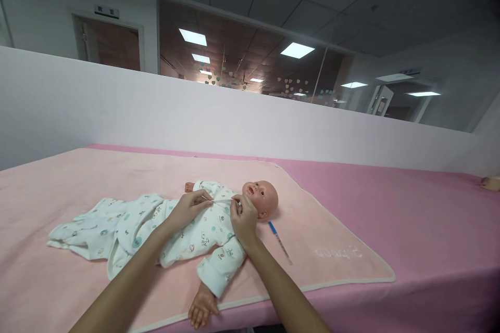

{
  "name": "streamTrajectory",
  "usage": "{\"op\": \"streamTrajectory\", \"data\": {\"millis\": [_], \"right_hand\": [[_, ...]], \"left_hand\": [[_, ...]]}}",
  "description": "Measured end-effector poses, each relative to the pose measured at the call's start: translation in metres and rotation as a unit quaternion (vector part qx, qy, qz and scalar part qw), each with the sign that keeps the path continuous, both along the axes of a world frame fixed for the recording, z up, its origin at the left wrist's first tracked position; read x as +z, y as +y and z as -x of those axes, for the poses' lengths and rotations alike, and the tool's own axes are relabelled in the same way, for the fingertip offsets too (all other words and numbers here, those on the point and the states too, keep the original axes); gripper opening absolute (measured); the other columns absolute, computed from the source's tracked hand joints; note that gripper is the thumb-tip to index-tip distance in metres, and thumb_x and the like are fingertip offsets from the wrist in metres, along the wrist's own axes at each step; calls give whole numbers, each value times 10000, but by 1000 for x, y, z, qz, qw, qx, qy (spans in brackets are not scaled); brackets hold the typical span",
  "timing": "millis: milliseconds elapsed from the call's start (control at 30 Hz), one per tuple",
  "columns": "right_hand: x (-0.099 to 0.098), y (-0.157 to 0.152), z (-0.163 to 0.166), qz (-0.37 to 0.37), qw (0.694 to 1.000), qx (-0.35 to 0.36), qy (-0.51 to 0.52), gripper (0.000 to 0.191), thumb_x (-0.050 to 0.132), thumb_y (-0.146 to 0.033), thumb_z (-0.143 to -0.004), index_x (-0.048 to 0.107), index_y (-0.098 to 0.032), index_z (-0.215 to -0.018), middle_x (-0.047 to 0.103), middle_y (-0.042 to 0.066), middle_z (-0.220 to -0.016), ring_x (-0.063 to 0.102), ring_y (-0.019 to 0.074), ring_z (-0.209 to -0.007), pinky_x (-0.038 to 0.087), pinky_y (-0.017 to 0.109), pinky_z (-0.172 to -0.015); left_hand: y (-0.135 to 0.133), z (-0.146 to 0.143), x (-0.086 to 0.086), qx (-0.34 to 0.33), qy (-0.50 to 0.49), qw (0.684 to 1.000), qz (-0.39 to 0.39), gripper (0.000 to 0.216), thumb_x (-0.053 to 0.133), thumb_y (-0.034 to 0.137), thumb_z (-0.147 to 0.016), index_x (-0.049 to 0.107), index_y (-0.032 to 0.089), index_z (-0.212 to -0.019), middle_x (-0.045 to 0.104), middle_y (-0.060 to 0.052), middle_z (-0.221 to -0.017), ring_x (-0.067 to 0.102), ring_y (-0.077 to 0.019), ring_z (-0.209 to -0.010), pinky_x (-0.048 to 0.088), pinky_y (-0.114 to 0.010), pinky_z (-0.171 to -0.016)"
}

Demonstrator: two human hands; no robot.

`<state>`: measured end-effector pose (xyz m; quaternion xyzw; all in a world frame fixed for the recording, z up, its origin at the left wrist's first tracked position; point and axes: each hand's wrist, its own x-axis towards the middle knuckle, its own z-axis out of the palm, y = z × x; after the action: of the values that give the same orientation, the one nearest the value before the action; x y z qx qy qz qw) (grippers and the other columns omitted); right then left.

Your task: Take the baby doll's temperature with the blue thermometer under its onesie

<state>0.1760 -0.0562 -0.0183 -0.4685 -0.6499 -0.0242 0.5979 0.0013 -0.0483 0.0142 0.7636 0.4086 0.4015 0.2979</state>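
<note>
A baby doll [267, 196] lies on its back, head to the right, in a white printed outfit [191, 239]. My left hand [191, 209] is over its chest, thumb and fingers pinched on one end of a thin white strip [222, 201], which looks like a tie of the outfit. Close to the doll's chin, my right hand [244, 217] pinches the strip's other end. The strip is stretched nearly level between both hands. One doll hand [203, 308] extends toward the near table edge. Beside the doll's head rests a slim clear thermometer-like stick [281, 245] with a blue end.
Under the doll spreads a peach blanket [324, 234] with pale edging, over a pink table cover [429, 229]. A white low wall [219, 119] runs along the table's far side, with glass above it. Something tan [491, 183] shows at the far right edge.
</note>
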Motion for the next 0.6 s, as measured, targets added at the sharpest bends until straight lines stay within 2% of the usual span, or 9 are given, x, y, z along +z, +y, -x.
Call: {"op": "streamTrajectory", "data": {"millis": [100,267,433,500,600], "right_hand": [[0,0,0,3,1000,1,1,159,413,-200,-782,565,-164,-753,568,14,-714,448,95,-538,356,217,-547],[0,-1,0,0,1000,3,2,153,417,-199,-783,563,-163,-755,567,11,-715,449,95,-542,360,218,-557],[0,-1,0,-3,1000,8,9,153,412,-202,-789,559,-164,-768,569,13,-727,448,96,-541,362,219,-555],[0,-1,0,-2,1000,7,9,147,417,-202,-790,558,-165,-767,566,9,-722,447,96,-543,359,218,-555],[1,-1,0,3,1000,4,7,136,424,-198,-790,552,-168,-758,558,1,-710,445,94,-545,352,216,-553]], "left_hand": [[-1,-3,-2,26,88,993,-74,199,475,357,-790,604,205,-789,638,18,-728,563,-130,-682,387,-203,-615],[0,-3,-7,63,193,962,-181,245,450,360,-806,652,221,-798,656,10,-816,579,-139,-734,399,-211,-652],[3,4,-8,49,205,957,-201,276,483,426,-778,670,251,-879,618,17,-1031,563,-162,-922,413,-228,-798],[3,5,-8,48,208,956,-201,275,483,424,-779,666,253,-893,631,21,-1000,565,-160,-922,416,-227,-797],[-1,1,-7,76,227,948,-208,269,446,380,-806,661,230,-865,654,15,-898,587,-149,-823,426,-222,-706]]}}
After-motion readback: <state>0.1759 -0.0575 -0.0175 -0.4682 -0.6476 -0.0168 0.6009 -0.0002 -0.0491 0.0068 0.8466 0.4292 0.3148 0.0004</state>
